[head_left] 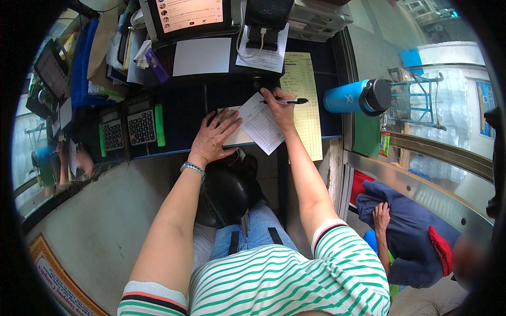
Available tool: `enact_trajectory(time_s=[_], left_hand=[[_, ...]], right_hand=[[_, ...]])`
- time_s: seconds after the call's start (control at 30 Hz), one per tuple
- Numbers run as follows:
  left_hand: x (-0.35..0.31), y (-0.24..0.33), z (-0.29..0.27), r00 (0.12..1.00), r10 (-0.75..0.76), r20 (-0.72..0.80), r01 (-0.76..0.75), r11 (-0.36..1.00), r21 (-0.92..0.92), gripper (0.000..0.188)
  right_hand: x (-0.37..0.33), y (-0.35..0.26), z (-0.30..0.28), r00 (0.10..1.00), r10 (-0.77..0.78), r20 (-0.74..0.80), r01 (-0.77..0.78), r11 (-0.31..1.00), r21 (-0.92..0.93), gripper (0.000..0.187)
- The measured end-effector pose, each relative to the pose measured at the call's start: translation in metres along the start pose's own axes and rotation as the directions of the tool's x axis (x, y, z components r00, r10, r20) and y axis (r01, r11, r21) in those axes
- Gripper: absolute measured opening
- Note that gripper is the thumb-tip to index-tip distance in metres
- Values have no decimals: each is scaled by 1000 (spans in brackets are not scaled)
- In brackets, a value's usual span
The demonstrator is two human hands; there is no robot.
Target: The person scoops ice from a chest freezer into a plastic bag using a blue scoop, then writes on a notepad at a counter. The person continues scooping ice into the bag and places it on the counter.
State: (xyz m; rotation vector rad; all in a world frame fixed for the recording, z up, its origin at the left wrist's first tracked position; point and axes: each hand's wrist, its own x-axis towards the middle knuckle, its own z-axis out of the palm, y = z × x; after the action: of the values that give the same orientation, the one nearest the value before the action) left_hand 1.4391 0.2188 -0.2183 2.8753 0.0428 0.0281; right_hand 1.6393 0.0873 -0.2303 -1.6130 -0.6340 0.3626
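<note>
A white printed form [262, 128] lies tilted on the dark desk, partly over a cream sheet [238, 139]. My left hand [215, 137] rests with fingers spread on the cream sheet, fingertips near the form's left edge; a bracelet circles that wrist. At the form's upper right, my right hand [280, 109] is closed round a black pen [294, 100], whose shaft points right. Its writing tip is hidden by the fingers. A long yellow ruled sheet [307, 124] lies just right of the form, partly under my right hand and forearm.
Calculators [141, 126] stand at the left, below a stack of folders [87, 68]. A blue bottle [345, 97] stands at the right by the window. Behind are a white sheet [202, 56], a lit tablet [190, 13] and a cabled device [262, 38]. Another person [406, 221] is at the lower right.
</note>
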Motion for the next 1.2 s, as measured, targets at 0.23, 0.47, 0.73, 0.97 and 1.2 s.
enact_trajectory(time_s=[0.23, 0.47, 0.73, 0.97, 1.2], left_hand=[[0, 0, 2, 1000, -2, -3, 2, 1000, 10, 88], [1, 1, 2, 1000, -10, 21, 10, 1000, 23, 89], [0, 1, 3, 999, -20, 37, 19, 999, 37, 89], [0, 0, 4, 1000, -13, 23, 12, 999, 46, 90], [0, 0, 5, 1000, -15, 24, 14, 999, 37, 90]], right_hand=[[2, 16, 4, 999, -49, 11, 49, 998, 33, 33], [1, 12, 1, 998, -55, 23, 56, 998, -30, 33], [2, 11, 5, 998, -69, -8, 69, 997, -32, 39], [2, 5, 4, 998, -67, 22, 68, 997, -32, 35], [1, 8, 4, 996, -81, 49, 83, 995, -58, 34]])
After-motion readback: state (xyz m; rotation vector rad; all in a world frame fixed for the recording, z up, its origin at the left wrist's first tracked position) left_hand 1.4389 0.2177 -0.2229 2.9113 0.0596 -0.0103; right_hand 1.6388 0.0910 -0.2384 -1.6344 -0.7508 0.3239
